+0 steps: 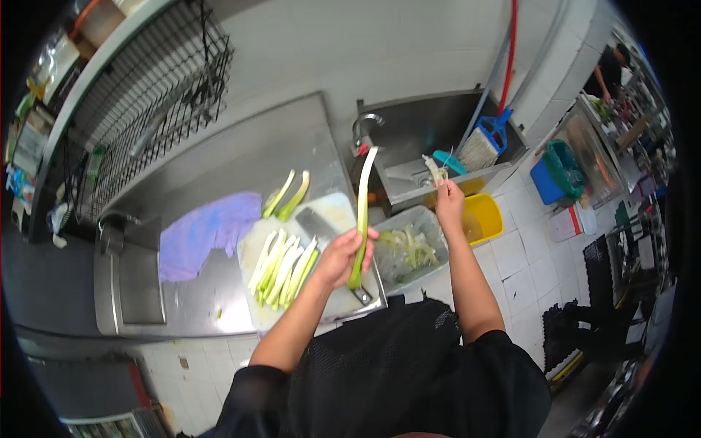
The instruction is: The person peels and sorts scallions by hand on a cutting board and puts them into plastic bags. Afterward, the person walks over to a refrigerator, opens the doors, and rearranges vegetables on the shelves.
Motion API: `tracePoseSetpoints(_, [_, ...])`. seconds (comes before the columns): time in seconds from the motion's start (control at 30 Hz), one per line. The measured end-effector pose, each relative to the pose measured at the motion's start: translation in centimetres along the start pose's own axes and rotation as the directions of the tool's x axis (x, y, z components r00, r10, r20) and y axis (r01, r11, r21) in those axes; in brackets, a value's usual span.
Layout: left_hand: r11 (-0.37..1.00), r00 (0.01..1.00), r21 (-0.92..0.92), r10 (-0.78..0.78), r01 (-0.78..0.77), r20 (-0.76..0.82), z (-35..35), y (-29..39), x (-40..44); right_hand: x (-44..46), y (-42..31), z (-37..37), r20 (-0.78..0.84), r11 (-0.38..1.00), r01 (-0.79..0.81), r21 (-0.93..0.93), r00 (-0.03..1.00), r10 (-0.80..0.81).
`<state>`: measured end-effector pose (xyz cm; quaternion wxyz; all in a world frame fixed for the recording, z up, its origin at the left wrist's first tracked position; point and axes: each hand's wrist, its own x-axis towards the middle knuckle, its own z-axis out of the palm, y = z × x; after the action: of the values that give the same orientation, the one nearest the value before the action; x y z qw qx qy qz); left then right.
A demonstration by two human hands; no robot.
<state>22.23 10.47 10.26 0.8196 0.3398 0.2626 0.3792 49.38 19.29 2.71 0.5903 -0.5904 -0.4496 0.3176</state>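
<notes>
My left hand is closed around the green lower part of a long leek, its white end pointing up and away. My right hand, out to the right near the sink edge, pinches a limp whitish leek peel with thin strands. Below my left hand lies a knife on the white cutting board, partly hidden by that hand. Several leek stalks lie side by side on the board. Two more leek pieces rest at its far edge.
Between my arms stands a clear bin holding leek scraps. A purple cloth lies on the steel counter. Beyond are a steel sink with a blue broom and a yellow bucket. Another person stands far right.
</notes>
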Motion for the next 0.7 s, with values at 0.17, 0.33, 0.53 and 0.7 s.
tracePoseSetpoints(0.17, [0.973,0.999,-0.229,0.032,-0.025,0.025,-0.5,0.8,0.1,-4.8,6.8,0.6,0.219,0.568,0.124,-0.813,0.971,0.102])
tracePoseSetpoints(0.33, [0.944,0.995,-0.316,0.085,-0.097,-0.052,-1.1,0.9,0.7,-4.7,2.6,3.3,0.3,0.847,0.11,-0.52,0.952,0.061])
tracePoseSetpoints(0.53, [0.991,0.928,0.087,0.127,-0.103,-0.35,-3.1,1.2,-0.5,-5.9,-3.9,6.7,0.569,0.988,-0.145,0.054,0.817,0.089])
tracePoseSetpoints(0.7, [0.174,0.647,0.858,0.589,0.483,-0.484,-10.2,1.5,-8.6,-6.2,-0.6,6.9,0.554,0.989,-0.113,-0.092,0.82,0.145])
